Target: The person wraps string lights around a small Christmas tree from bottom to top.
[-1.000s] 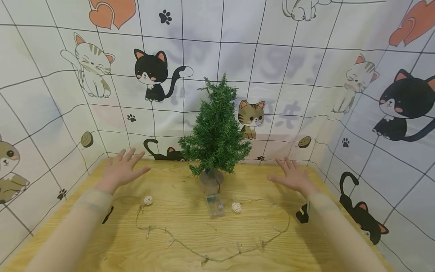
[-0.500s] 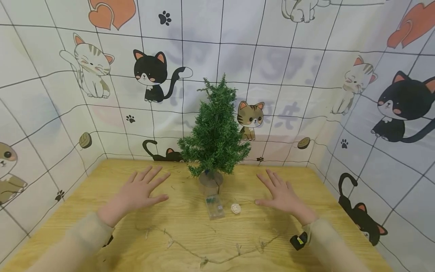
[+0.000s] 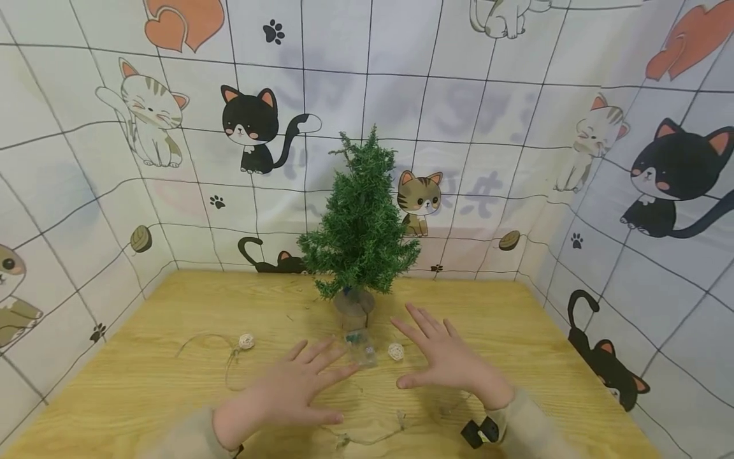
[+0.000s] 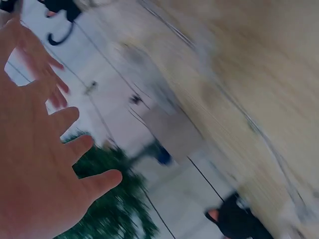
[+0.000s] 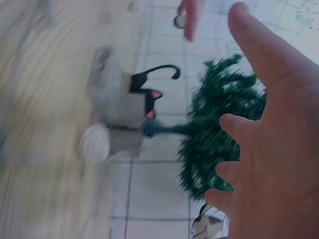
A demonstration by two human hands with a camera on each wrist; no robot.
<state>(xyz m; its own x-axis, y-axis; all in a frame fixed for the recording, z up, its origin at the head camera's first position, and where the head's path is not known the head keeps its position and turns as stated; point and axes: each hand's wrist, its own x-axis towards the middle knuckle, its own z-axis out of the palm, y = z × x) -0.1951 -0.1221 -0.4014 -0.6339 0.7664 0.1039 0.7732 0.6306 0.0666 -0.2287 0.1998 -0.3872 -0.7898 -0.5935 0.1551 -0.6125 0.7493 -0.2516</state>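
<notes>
Both hands hover over the front of the table with fingers spread and hold nothing. My left hand (image 3: 287, 392) is just left of a clear plastic box (image 3: 361, 349), its fingertips overlapping the box's edge in the head view. My right hand (image 3: 450, 362) is on the right, close to a white woven ball (image 3: 395, 352). Below the hands lies a twine garland (image 3: 373, 442) with small clips, partly hidden by them. A small green artificial Christmas tree (image 3: 361, 223) stands upright behind the box on a brownish-grey base (image 3: 353, 307). The wrist views are blurred.
A second white woven ball (image 3: 246, 342) lies at the left, beside the garland's looped end. White cloth walls (image 3: 338, 95) printed with cats and grid lines enclose the wooden table (image 3: 504, 312) at the back and sides.
Both hands have moved inward and toward the front from the table's far corners, fingers still spread. The tree, box and balls have stayed in place; the hands now cover parts of the garland.
</notes>
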